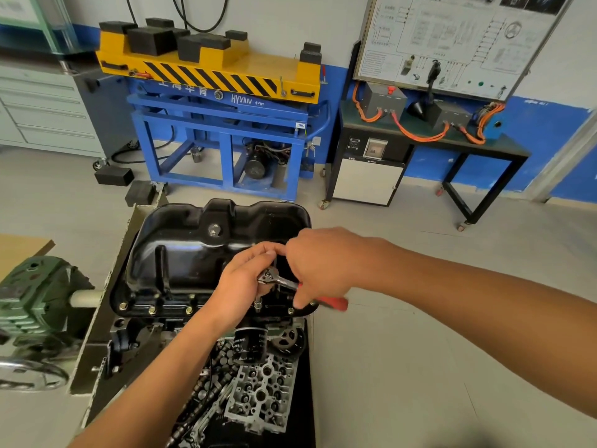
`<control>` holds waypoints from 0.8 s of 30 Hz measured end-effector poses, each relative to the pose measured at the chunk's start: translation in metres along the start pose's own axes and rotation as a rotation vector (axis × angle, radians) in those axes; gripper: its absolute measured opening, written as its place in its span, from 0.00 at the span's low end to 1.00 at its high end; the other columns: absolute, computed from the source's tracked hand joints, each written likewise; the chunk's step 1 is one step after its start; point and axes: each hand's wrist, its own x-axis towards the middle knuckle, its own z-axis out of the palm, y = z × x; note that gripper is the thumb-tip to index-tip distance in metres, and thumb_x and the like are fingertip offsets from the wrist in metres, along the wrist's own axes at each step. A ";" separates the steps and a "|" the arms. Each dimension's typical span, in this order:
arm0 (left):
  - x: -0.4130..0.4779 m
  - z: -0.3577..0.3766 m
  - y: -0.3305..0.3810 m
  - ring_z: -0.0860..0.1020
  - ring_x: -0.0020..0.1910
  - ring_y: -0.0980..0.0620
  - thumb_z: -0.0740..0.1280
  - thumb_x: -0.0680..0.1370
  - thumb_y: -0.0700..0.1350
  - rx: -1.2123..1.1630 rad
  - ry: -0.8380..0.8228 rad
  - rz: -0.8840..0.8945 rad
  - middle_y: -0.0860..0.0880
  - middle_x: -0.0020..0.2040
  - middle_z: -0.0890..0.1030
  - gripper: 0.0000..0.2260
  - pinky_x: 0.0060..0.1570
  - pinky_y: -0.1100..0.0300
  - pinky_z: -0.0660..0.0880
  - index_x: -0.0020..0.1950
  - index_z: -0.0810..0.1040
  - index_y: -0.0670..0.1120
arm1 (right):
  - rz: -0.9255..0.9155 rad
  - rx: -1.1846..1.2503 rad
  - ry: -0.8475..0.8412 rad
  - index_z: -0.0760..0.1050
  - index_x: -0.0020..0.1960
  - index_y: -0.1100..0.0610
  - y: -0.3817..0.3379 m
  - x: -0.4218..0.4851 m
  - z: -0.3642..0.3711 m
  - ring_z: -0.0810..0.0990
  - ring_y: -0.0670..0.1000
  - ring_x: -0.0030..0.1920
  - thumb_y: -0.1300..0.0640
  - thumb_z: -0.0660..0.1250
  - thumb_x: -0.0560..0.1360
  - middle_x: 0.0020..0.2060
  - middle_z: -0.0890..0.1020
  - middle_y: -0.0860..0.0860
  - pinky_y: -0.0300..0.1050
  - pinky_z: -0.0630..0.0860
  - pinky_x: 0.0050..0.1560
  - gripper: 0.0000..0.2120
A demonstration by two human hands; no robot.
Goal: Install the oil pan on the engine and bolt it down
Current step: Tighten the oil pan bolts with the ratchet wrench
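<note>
Glossy black stamped-metal oil pan point(193, 253) sits flange-down on our dark engine block point(142, 331). Our left hand point(245, 282) curls round the head of the chrome, red-handled ratchet point(284, 281), its socket point(257, 304) standing on the pan's near flange; our right hand point(319, 263) grips the handle.
</note>
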 end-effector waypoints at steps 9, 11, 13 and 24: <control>-0.005 0.002 0.013 0.56 0.26 0.54 0.65 0.77 0.64 -0.006 -0.206 0.044 0.55 0.27 0.60 0.21 0.28 0.65 0.58 0.61 0.82 0.52 | 0.064 -0.225 0.377 0.61 0.32 0.51 0.005 0.016 0.006 0.63 0.48 0.26 0.63 0.65 0.74 0.28 0.66 0.48 0.41 0.54 0.26 0.18; -0.007 0.001 0.014 0.56 0.26 0.55 0.65 0.77 0.66 -0.002 -0.250 0.046 0.56 0.26 0.60 0.21 0.28 0.67 0.59 0.57 0.82 0.50 | 0.065 -0.208 0.396 0.66 0.36 0.51 0.006 0.020 0.006 0.64 0.49 0.27 0.63 0.64 0.74 0.29 0.66 0.47 0.42 0.54 0.27 0.12; -0.007 0.001 0.014 0.57 0.26 0.55 0.66 0.76 0.66 0.004 -0.269 0.043 0.55 0.26 0.61 0.24 0.29 0.67 0.60 0.56 0.79 0.46 | 0.048 -0.186 0.394 0.70 0.41 0.51 0.008 0.021 0.005 0.70 0.51 0.31 0.60 0.64 0.75 0.32 0.70 0.47 0.43 0.55 0.27 0.07; -0.001 0.004 0.015 0.65 0.31 0.50 0.67 0.77 0.55 0.044 0.032 0.075 0.43 0.36 0.70 0.11 0.30 0.62 0.65 0.53 0.83 0.51 | 0.004 0.026 0.189 0.65 0.27 0.51 0.005 0.001 -0.001 0.69 0.46 0.24 0.46 0.67 0.76 0.21 0.68 0.45 0.40 0.63 0.27 0.23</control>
